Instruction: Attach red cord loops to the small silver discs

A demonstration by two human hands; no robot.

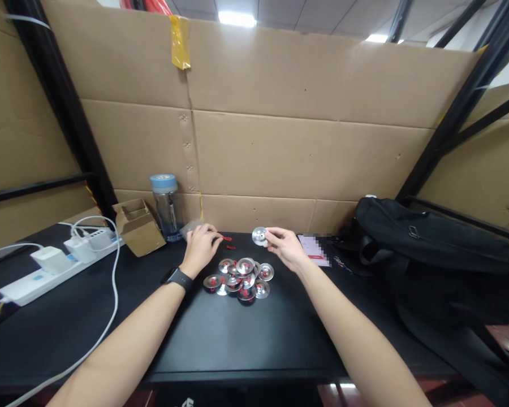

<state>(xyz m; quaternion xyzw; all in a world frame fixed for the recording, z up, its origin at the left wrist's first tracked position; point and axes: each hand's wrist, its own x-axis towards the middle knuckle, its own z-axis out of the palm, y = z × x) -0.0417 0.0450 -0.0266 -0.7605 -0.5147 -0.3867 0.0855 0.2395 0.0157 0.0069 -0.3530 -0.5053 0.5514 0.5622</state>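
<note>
On the black table, a pile of several small shiny metal discs with red bits lies between my hands. My right hand holds one silver disc up by its edge in a pinch, just above and behind the pile. My left hand, a dark watch on its wrist, rests on the table with fingers closed on a thin red cord that trails to the right. A small clear bag lies under that hand's fingertips.
A water bottle with a blue lid and an open cardboard box stand at the back left. White power strips and chargers with cables run along the left. A black backpack fills the right. Cardboard walls surround the table.
</note>
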